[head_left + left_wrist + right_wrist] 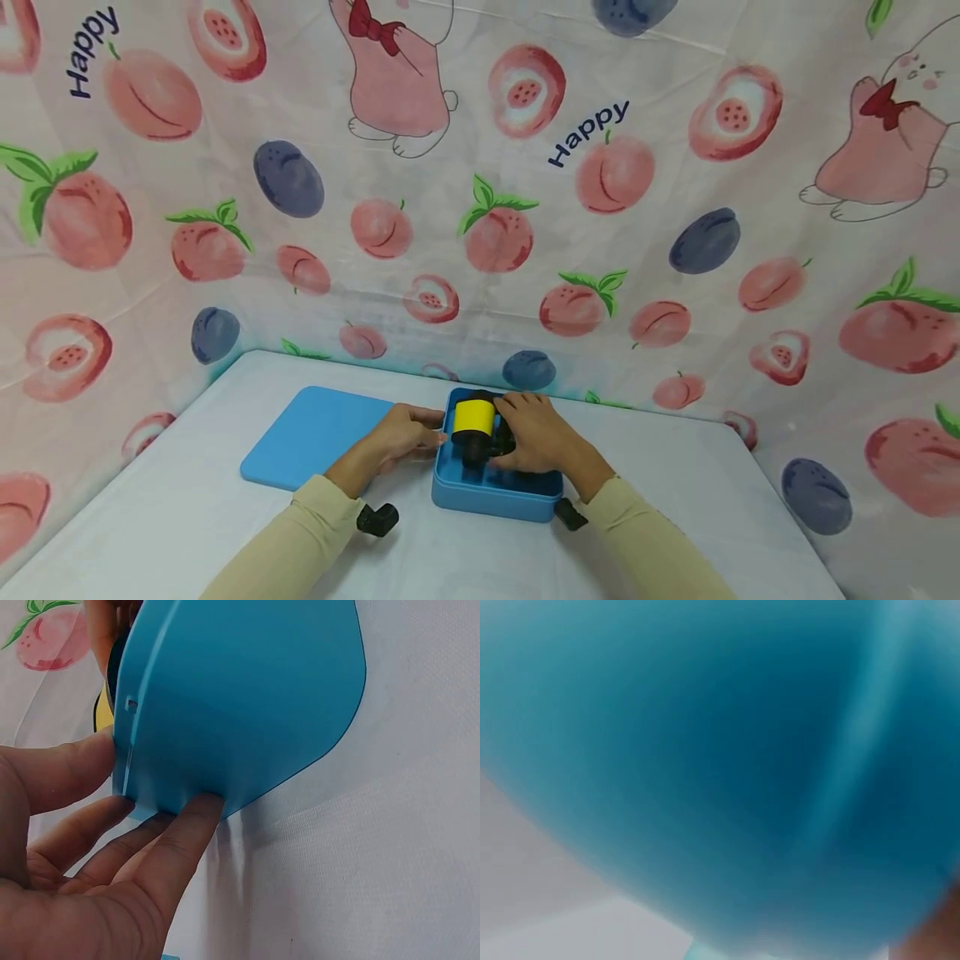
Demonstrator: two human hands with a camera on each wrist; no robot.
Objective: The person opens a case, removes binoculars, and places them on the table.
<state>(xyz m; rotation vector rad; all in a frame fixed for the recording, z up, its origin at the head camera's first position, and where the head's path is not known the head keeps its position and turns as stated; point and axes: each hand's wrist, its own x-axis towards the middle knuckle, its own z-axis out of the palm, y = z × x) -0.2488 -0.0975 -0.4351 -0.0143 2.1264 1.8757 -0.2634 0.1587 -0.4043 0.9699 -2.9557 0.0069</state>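
Observation:
A blue rectangular box (491,500) stands uncovered on the white table. Inside it is a black-and-yellow tool (474,417) with a rounded body and a black side part; its exact kind is unclear. My right hand (542,433) reaches over the box from the right and grips the tool's black part, its fingers partly hidden behind it. At the box's left side, my left hand (405,435) touches the outer wall. The left wrist view shows the thumb and fairly straight fingers (176,847) against the blue box wall (247,697). A blurred blue surface (667,765) fills the right wrist view.
A flat blue lid-like panel (315,437) lies left of the box, beside my left forearm. Behind the white table (675,500) hangs a fruit-patterned cloth (450,250). Black devices (377,520) protrude below both wrists.

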